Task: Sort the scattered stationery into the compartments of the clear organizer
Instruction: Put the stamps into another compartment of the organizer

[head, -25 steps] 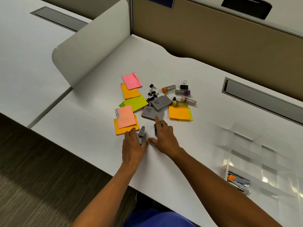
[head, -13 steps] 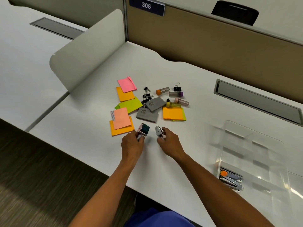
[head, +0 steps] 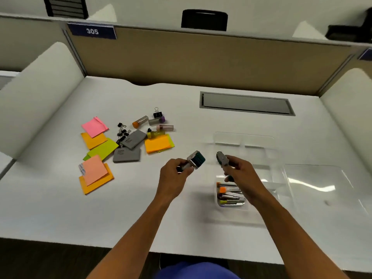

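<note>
The left hand (head: pixel 174 174) is gripping a small stapler (head: pixel 193 161) with its teal end pointing up and right, while the right hand (head: pixel 240 174) is pinching a second small stapler (head: pixel 222 159), both raised above the white desk (head: pixel 60 208) and held a little apart. Just under the right hand, the clear organizer (head: pixel 281 174) is sitting on the desk, with several staplers (head: pixel 230 195) lying in its near-left compartment. To the far left, sticky note pads (head: pixel 95 174), two grey erasers (head: pixel 130 147), black binder clips (head: pixel 122 131) and small capped tubes (head: pixel 153 123) are lying scattered together.
</note>
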Tool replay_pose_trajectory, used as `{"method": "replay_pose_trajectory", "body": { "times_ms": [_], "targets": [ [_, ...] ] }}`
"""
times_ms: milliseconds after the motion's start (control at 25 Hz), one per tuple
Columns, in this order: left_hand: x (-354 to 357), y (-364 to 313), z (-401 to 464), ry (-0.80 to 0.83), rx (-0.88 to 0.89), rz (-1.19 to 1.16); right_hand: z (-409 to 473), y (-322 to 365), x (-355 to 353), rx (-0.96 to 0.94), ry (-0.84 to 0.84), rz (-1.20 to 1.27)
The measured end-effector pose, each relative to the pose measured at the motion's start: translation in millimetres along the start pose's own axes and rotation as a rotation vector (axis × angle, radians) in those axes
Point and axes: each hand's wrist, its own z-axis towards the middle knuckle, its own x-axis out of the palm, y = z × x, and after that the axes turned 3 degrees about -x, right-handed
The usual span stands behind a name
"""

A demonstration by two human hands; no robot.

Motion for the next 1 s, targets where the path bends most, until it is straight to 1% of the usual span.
{"method": "replay_pose_trajectory", "body": {
  "times_ms": [120, 240, 360, 440, 520, 760, 840, 1000],
  "targets": [
    [37, -20, -7, 0.118, 0.052, 0.007, -15, -16, -59, 0.026, -0.179, 0.059],
    [74, -41, -9, 0.239, 0.097, -0.012, -32, -29, -103, 0.019, -0.339, 0.097],
    [109, -60, -13, 0.375, 0.041, -0.096, -50, -40, -132, 0.006, -0.438, 0.101],
    [132, -67, -16, 0.431, 0.024, -0.116, -59, -48, -143, -0.004, -0.457, 0.118],
    [156, -72, -20, 0.473, 0.058, -0.078, -67, -54, -152, -0.004, -0.475, 0.146],
    [215, -86, -26, 0.603, 0.256, 0.215, -78, -59, -176, -0.002, -0.507, 0.120],
    [224, -89, -20, 0.668, 0.253, 0.263, -82, -60, -186, -0.013, -0.523, 0.127],
    [237, -86, -14, 0.730, 0.254, 0.409, -90, -65, -199, -0.015, -0.553, 0.103]
  ]
}}
